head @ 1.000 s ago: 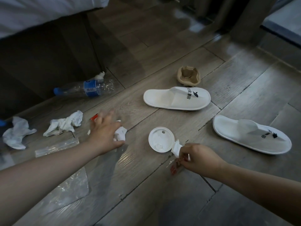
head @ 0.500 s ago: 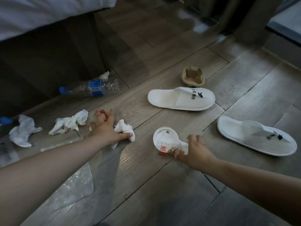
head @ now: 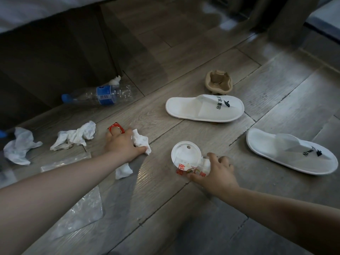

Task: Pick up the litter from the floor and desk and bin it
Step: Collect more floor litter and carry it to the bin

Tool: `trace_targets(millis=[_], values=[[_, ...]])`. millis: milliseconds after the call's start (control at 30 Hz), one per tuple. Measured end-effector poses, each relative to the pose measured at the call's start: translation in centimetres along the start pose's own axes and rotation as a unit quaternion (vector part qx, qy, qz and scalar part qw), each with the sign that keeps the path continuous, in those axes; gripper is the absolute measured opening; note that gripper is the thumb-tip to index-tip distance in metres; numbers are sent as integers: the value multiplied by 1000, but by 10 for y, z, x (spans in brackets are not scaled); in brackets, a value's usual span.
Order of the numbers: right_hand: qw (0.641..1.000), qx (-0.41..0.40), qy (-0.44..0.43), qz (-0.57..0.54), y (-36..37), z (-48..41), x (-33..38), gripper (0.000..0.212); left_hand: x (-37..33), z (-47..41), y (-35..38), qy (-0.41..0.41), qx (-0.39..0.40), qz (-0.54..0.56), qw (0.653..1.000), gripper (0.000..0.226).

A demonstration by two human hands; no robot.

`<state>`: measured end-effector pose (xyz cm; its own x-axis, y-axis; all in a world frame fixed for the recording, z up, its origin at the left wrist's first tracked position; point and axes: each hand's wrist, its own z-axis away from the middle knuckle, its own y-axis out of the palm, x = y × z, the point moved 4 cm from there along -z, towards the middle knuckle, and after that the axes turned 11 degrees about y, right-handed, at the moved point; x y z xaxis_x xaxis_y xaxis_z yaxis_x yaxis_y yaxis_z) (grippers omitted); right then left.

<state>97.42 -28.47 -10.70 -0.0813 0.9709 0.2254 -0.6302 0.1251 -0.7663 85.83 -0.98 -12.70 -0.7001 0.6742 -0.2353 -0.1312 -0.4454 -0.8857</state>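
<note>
Litter lies scattered on the wooden floor. My left hand [head: 122, 144] is closed around a crumpled white tissue [head: 140, 141], and its fingertips touch a small red packet [head: 116, 128]. My right hand [head: 214, 170] grips a red-printed clear wrapper [head: 191, 169] lying over a round white plastic lid [head: 184, 152]. Two more crumpled tissues, the nearer tissue [head: 75, 136] and the far-left tissue [head: 19, 146], lie to the left. An empty plastic bottle [head: 99, 94] with a blue label rests near the bed base. Beyond the slippers sits a brown paper cup holder [head: 219, 83].
Two white slippers, one slipper [head: 204, 108] ahead and another slipper [head: 292, 151] at right, lie on the floor. Clear plastic film [head: 81, 210] lies under my left forearm. The dark bed base [head: 55, 52] stands at left, with dark furniture legs [head: 281, 19] at the back right.
My left hand has closed on the tissue and reached the red packet. My right hand has moved left with the wrapper onto the white lid.
</note>
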Motion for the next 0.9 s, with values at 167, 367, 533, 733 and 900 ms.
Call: trace_targets(millis=[167,367,533,733,900], values=[[1000,-16,0,1,9,-5,14,123,-5,10,-1,18,-19,31,999,86],[999,-38,-27,-8,18,-8,36,123,5,28,-15,-16,-21,28,999,116],[996,-46,-67,28,19,-13,51,120,23,40,-4,-57,37,68,995,129],[987,-64,-124,74,19,-23,58,110,6,29,-3,-16,-2,83,996,126],[971,-75,-172,148,17,-27,58,88,-5,6,-3,-17,32,27,999,116]])
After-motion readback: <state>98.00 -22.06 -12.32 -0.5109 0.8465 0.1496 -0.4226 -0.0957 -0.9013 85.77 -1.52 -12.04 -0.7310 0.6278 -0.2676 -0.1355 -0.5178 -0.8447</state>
